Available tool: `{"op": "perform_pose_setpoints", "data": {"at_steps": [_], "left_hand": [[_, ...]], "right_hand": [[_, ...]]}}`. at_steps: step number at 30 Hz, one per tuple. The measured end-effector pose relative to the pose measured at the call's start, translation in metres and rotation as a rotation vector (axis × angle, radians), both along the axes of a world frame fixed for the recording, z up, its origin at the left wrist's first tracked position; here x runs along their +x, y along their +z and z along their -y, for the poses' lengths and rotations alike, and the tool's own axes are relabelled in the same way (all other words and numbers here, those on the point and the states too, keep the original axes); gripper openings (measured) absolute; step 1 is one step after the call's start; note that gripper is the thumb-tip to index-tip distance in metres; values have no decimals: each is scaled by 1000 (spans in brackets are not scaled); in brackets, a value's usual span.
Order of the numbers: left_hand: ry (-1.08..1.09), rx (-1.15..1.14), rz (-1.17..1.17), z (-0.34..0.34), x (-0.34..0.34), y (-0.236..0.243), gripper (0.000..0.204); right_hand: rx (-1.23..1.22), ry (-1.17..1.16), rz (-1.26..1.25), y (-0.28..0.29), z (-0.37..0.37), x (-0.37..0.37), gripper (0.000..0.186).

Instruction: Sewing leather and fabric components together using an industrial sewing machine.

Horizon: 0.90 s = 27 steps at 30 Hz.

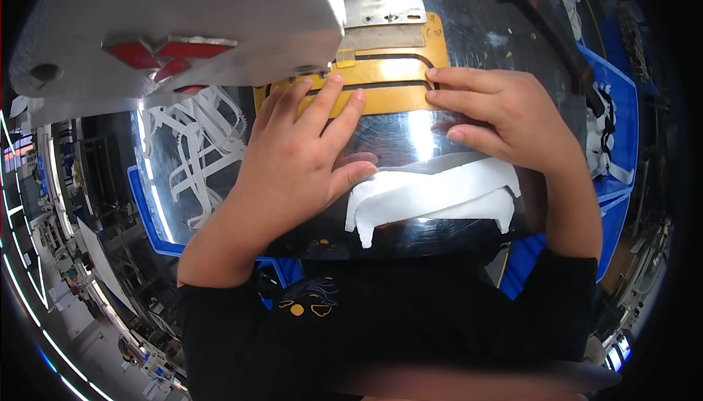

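Note:
A flat amber plastic template [388, 73] with dark-edged curved slots lies on the shiny table under the head of a sewing machine [242, 5]. The outstretched fingertips of my left hand [300, 145] rest on its near left part, close to the machine head. From the right, my right hand [505, 112] touches the template's right end with two straight fingers, its thumb apart below them. Neither hand holds anything. Just in front lie white, bracket-shaped cut pieces [432, 194], one overlapping another. Whether a piece sits inside the template I cannot tell.
A loose pile of thin white curved strips [198, 145] lies at the left. Behind the template sits a metal plate [384, 7] with slots. Blue bins stand at both sides; the right bin [622, 101] holds white and black pieces. A dark bar [545, 31] crosses at the far right.

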<state>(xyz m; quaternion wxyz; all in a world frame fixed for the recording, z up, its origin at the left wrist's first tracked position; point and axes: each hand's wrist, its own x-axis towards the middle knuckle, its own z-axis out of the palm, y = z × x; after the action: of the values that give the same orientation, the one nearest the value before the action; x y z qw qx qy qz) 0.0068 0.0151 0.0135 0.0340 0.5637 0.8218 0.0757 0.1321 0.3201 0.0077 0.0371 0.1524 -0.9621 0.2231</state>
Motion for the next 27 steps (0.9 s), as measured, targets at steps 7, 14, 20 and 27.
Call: {"op": "perform_pose_setpoints", "data": {"at_steps": [7, 14, 20, 27], "left_hand": [[2, -37, 26, 0, -2, 7, 78], [-12, -47, 19, -4, -1, 9, 80], [-27, -73, -3, -7, 1, 10, 80], [-46, -41, 33, -12, 1, 7, 75]], "right_hand": [[-3, 9, 27, 3, 3, -1, 38], [-32, -2, 91, 6, 2, -1, 38], [27, 20, -29, 6, 4, -3, 38], [-6, 55, -65, 2, 14, -7, 36]]}}
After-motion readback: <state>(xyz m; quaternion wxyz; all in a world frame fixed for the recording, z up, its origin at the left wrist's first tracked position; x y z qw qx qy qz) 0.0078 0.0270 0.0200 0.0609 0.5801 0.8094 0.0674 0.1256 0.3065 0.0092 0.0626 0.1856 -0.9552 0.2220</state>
